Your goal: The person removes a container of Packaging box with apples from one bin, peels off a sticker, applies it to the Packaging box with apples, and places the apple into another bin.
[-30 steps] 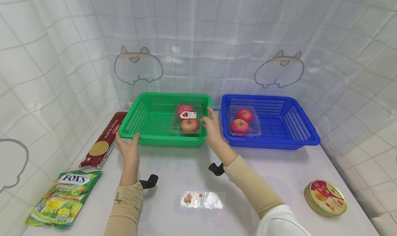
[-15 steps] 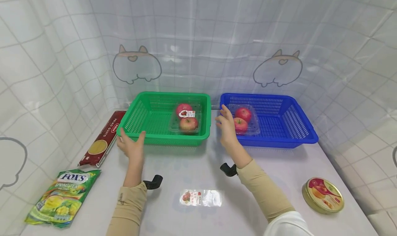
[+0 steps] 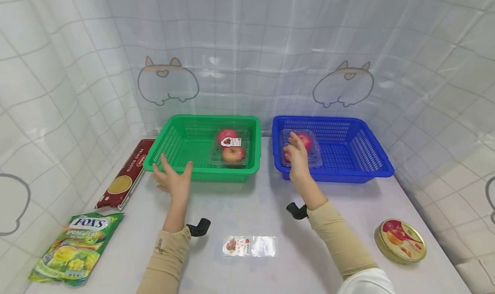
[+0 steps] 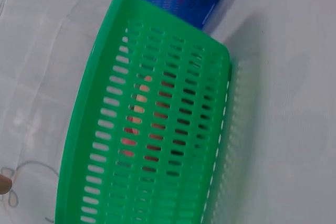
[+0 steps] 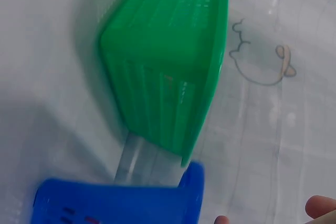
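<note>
My left hand [image 3: 177, 184] is in front of the green basket [image 3: 216, 171], fingers spread near its front rim, holding nothing. A clear pack of two apples [image 3: 233, 154] with a label sits in the right half of that basket. My right hand [image 3: 300, 161], its fingers loosely bent and holding nothing, is over the left front of the blue basket [image 3: 340, 173]. It partly hides another clear apple pack [image 3: 315, 154] there; contact cannot be told. The left wrist view shows the green basket's slotted side [image 4: 157, 103], and the right wrist view a fingertip [image 5: 320, 205].
A red pasta packet [image 3: 129, 173] lies left of the green basket, with a green Fox's candy bag [image 3: 77, 246] nearer me. A clear labelled strip [image 3: 249, 246] lies front centre. A round tin [image 3: 401, 241] stands at right. A curtain [image 3: 247, 70] hangs behind the baskets.
My right hand has moved right, from the green basket's right end to over the blue basket. My left hand has shifted right from the green basket's front left corner, fingers spreading.
</note>
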Demonstrator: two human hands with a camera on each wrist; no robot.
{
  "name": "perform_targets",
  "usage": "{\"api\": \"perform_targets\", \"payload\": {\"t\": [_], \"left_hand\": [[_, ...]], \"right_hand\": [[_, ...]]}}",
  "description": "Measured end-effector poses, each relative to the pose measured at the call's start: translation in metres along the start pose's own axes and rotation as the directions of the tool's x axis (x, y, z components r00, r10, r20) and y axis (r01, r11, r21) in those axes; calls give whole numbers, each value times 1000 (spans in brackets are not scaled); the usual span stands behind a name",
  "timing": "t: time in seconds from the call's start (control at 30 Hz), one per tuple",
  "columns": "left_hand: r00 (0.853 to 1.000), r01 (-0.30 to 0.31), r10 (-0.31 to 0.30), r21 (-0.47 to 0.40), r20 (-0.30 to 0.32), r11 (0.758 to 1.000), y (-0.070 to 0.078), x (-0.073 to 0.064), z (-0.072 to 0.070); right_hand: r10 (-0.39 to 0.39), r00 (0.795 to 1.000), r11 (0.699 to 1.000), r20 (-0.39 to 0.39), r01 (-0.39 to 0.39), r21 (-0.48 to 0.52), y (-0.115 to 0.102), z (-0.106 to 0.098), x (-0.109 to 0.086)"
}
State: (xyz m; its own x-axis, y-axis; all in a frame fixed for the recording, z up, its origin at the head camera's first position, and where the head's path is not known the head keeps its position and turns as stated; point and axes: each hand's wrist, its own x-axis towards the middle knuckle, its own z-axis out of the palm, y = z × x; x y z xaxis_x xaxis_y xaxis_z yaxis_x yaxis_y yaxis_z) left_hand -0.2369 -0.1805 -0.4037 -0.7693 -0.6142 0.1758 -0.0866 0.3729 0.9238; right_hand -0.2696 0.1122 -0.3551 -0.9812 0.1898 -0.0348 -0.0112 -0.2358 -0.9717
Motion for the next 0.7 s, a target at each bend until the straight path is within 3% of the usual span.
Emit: {"api": "perform_targets", "payload": {"t": [0.43, 0.7], "left_hand": [[997, -71, 71, 21, 10, 997, 14, -11, 21], [992, -113, 112, 14, 60, 993, 28, -25, 41]], "right_hand": [[9, 999, 1000, -49, -8, 6, -6, -28, 5], [15, 995, 999, -100, -18, -27, -14, -48, 11]]}}
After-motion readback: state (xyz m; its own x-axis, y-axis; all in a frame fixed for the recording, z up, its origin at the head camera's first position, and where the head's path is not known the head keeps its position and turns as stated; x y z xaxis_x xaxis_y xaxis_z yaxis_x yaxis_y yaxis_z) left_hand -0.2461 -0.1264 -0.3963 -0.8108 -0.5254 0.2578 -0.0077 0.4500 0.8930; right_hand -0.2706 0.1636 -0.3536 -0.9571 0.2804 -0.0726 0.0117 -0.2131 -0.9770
